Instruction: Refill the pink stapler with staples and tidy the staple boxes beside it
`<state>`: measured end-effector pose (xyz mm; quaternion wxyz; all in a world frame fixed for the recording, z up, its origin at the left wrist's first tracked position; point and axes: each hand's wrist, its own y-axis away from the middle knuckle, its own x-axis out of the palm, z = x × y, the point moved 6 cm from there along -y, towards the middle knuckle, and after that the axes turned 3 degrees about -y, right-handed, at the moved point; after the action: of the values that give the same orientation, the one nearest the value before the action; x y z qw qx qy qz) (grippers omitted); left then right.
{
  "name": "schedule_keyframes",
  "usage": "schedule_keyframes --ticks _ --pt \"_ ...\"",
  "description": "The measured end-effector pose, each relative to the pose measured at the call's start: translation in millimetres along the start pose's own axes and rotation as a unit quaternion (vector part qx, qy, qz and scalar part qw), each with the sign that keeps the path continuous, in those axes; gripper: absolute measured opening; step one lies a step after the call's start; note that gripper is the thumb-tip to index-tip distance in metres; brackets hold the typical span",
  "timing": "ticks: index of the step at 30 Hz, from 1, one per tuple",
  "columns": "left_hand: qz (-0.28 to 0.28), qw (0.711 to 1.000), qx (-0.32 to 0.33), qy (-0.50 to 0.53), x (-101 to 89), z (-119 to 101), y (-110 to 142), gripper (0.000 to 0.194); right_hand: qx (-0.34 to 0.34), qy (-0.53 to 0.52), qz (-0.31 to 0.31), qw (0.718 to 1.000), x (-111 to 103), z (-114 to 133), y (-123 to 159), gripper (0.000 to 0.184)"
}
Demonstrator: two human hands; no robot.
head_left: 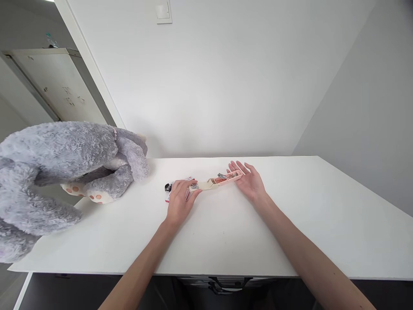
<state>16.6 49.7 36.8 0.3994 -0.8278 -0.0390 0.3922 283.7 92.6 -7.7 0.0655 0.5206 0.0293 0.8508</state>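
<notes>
A long narrow beige tray with small compartments lies on the white table, holding small orange and dark bits at its right end. My left hand rests at the tray's left end, fingers curled over it and over a small red-and-white packet. My right hand lies by the tray's right end, fingers stretched out and apart, touching its side. A small black object sits just left of my left hand.
A large grey plush toy with pink-padded paws lies on the table's left end and hangs over its edge. White walls stand behind and to the right. A pale door is at the far left.
</notes>
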Motion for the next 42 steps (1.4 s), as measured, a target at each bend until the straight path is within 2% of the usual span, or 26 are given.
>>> schedule_keyframes --ticks 5,9,15,19,24,28,31,37,42 --pt "-0.007 0.998 -0.064 0.013 -1.4 4.5 -0.2 0.026 0.013 0.106 0.146 0.984 32.6 -17.4 17.1 0.031" --pt "0.024 0.996 -0.080 0.025 2.6 6.0 0.0 0.030 0.001 0.234 0.199 0.952 45.3 -31.5 30.7 0.045" --pt "0.047 0.997 -0.057 0.016 8.7 3.6 1.3 0.039 -0.030 0.431 0.201 0.879 45.1 -41.8 37.2 0.052" --pt "0.061 0.997 -0.045 0.000 10.7 1.7 2.3 0.042 -0.080 0.488 0.229 0.838 47.5 -42.4 39.9 0.051" --pt "0.087 0.995 -0.039 -0.001 14.8 0.1 4.7 0.045 -0.072 0.539 0.230 0.807 47.8 -44.8 43.6 0.046" --pt "0.100 0.994 -0.031 0.012 18.2 -0.2 7.2 0.049 -0.059 0.541 0.243 0.803 51.4 -47.4 47.7 0.044" --pt "0.110 0.992 -0.051 0.037 20.0 2.1 8.6 0.058 -0.054 0.533 0.252 0.806 53.3 -47.6 48.9 0.046" --pt "0.131 0.984 -0.083 0.084 21.7 4.0 11.6 0.083 -0.042 0.576 0.239 0.780 51.6 -45.5 48.2 0.050" --pt "0.142 0.985 -0.064 0.074 21.4 3.8 12.2 0.087 -0.012 0.592 0.254 0.765 53.0 -48.7 54.3 0.051"
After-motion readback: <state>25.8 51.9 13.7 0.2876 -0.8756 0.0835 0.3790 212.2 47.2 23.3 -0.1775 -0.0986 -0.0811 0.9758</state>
